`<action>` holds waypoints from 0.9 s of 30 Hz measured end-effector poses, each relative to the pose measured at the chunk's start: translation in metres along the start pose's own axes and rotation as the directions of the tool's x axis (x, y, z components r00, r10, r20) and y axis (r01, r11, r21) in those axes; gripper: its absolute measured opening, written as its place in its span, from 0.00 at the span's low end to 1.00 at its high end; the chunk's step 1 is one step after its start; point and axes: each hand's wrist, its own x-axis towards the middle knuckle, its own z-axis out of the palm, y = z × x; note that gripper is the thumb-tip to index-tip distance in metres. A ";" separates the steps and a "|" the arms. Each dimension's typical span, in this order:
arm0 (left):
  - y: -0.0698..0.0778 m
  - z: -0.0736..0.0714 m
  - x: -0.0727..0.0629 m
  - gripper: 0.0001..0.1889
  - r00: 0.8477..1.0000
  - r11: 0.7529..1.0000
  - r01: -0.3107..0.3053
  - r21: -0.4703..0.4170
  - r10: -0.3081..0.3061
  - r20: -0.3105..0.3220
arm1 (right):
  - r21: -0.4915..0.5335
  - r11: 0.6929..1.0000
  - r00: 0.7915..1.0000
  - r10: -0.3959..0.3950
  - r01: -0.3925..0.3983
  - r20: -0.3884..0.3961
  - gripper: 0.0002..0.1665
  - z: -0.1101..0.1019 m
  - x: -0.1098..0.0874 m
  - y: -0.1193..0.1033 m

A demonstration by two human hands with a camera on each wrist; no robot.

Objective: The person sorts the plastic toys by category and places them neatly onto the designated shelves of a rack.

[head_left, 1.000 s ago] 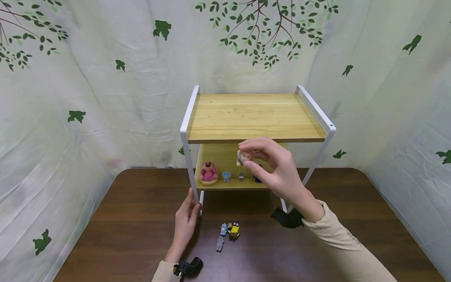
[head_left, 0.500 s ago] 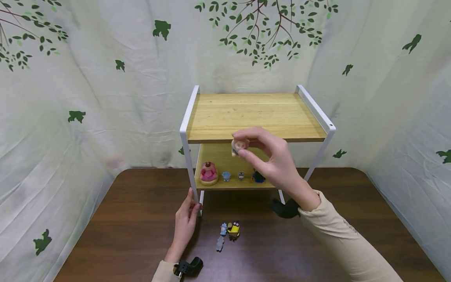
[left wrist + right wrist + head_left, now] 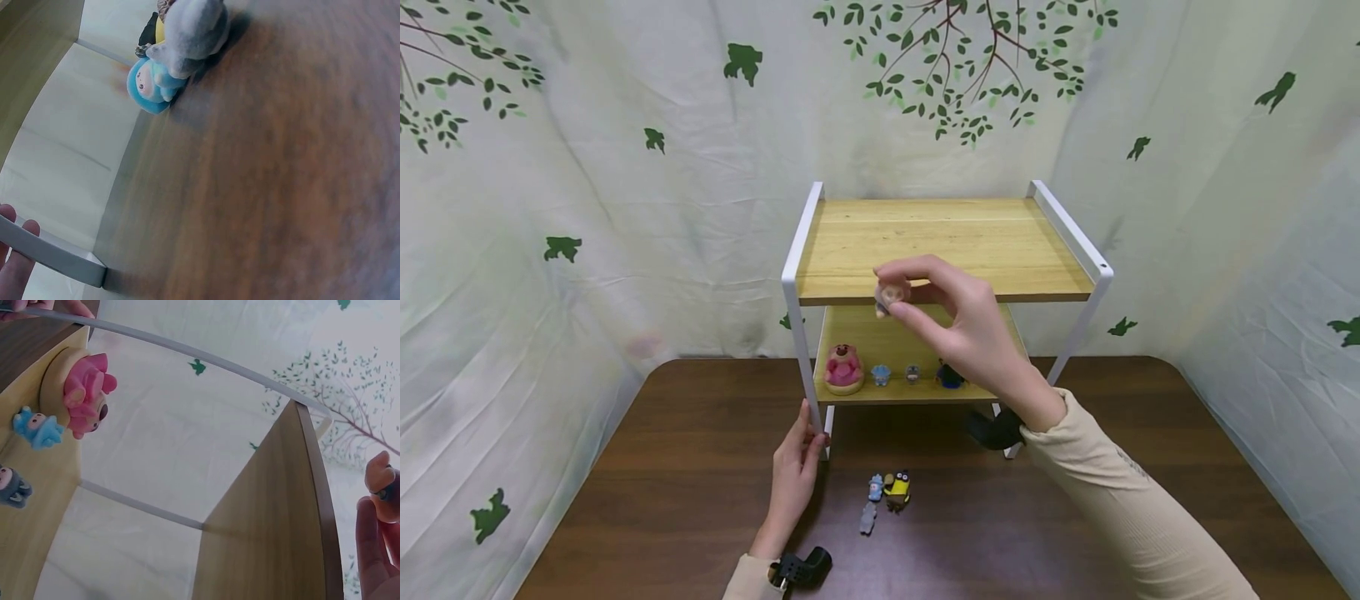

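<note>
Right hand (image 3: 973, 325) high, pinching figurine (image 3: 892, 292); left hand (image 3: 796, 462) lower

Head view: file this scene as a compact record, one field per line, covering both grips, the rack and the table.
Left grip: holds the slim white front-left leg of the rack
Right grip: pinches a small peach-and-grey figurine
Held figurine's place: overlaps the front edge of the pale wooden top board in this view
Pale wooden lower board, left to right: chunky pink bear figure, small light-blue figurine, small dark-grey figurine, dark-blue figure
Brown wood-grain table: small sky-blue figurine, yellow-and-brown figure, light-grey figurine
</note>
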 end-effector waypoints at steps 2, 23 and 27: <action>-0.002 0.000 -0.001 0.44 1.000 1.000 0.008 -0.005 -0.008 0.007 | -0.008 1.000 1.000 -0.010 0.010 0.001 0.18 0.001 0.002 0.001; -0.003 -0.001 -0.002 0.38 0.999 1.000 0.026 -0.013 -0.026 0.020 | -0.052 0.999 1.000 0.003 -0.002 0.016 0.15 0.012 0.025 0.010; -0.004 -0.002 -0.002 0.40 0.999 0.999 0.036 -0.027 -0.035 0.029 | -0.058 0.998 0.999 0.023 -0.022 0.028 0.15 0.014 0.029 0.012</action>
